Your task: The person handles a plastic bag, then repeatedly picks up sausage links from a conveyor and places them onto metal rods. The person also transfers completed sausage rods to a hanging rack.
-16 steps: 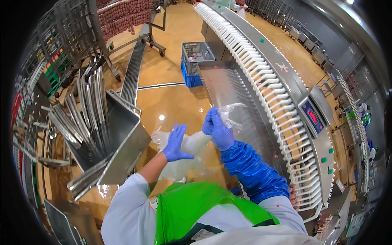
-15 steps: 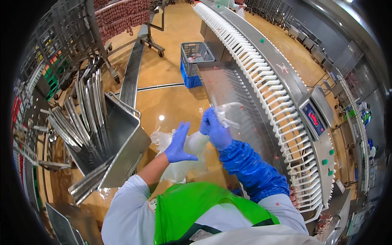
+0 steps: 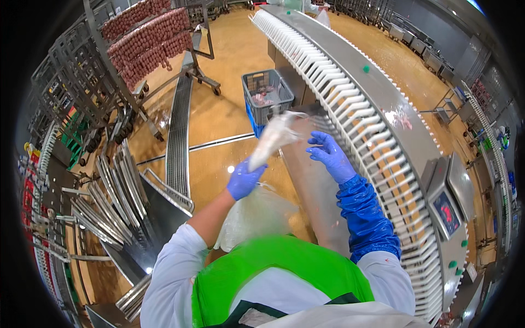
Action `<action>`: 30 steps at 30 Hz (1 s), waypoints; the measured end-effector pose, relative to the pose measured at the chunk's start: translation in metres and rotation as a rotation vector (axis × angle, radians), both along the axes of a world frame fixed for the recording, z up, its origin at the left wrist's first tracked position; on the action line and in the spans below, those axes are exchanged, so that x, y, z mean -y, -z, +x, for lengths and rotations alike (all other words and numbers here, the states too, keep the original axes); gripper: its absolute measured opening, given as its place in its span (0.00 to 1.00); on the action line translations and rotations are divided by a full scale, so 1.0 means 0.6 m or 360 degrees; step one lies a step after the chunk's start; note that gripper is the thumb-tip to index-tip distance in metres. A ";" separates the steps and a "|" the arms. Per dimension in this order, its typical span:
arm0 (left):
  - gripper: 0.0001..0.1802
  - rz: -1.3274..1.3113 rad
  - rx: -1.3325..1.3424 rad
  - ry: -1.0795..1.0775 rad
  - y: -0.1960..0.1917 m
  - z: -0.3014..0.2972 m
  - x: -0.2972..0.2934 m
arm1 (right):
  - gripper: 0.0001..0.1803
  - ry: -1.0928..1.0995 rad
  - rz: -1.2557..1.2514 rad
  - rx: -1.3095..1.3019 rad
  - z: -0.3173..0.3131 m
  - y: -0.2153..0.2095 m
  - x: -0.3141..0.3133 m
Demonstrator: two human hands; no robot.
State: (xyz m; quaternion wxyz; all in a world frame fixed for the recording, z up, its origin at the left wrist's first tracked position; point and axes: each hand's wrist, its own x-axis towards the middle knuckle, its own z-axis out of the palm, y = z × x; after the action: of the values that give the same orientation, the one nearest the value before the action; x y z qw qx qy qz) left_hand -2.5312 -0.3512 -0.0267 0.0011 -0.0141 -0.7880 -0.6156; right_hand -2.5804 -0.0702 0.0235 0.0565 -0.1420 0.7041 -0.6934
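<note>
My left hand (image 3: 245,179), in a blue glove, is closed around the lower end of a long crumpled strip of white plastic film (image 3: 272,141). The film slants up and to the right, blurred by motion, and its loose end spreads out in front of the grey crate. My right hand (image 3: 331,157), gloved and with a blue sleeve cover, is held above the metal trough (image 3: 306,186). Its fingers are apart and slightly bent, with nothing in them. Below my left hand a large clear plastic bag (image 3: 257,216) hangs in front of my green apron (image 3: 284,257).
A grey crate (image 3: 268,87) with pinkish pieces stands on a blue one. To my right runs a curved line of white rods (image 3: 350,104) beside a scale (image 3: 445,210). Metal bars (image 3: 112,191) fill a bin at left. Sausages hang on a rack (image 3: 147,49).
My right hand has let go of the white film and moved right, its fingers opening. My left hand, open before, has closed on the film. The view has shifted slightly.
</note>
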 end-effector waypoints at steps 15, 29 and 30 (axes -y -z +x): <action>0.38 -0.0850 -0.1970 -0.1361 -0.429 -0.534 0.306 | 0.12 0.0806 0.1641 -0.2710 -0.469 -0.351 0.158; 0.44 -0.0450 -0.2007 -0.1411 -0.621 -1.002 0.474 | 0.12 0.0687 0.1920 -0.2179 -0.845 -0.422 0.262; 0.42 -0.0349 -0.1892 -0.1239 -0.589 -1.026 0.493 | 0.14 0.0566 0.1841 -0.1975 -0.898 -0.387 0.239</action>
State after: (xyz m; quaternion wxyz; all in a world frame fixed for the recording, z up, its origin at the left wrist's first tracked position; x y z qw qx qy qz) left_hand -3.1471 -0.6468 0.3269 0.6479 -0.0649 -0.6593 -0.3760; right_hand -3.1191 -0.2138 0.2555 -0.3838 -0.3315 0.8616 -0.0220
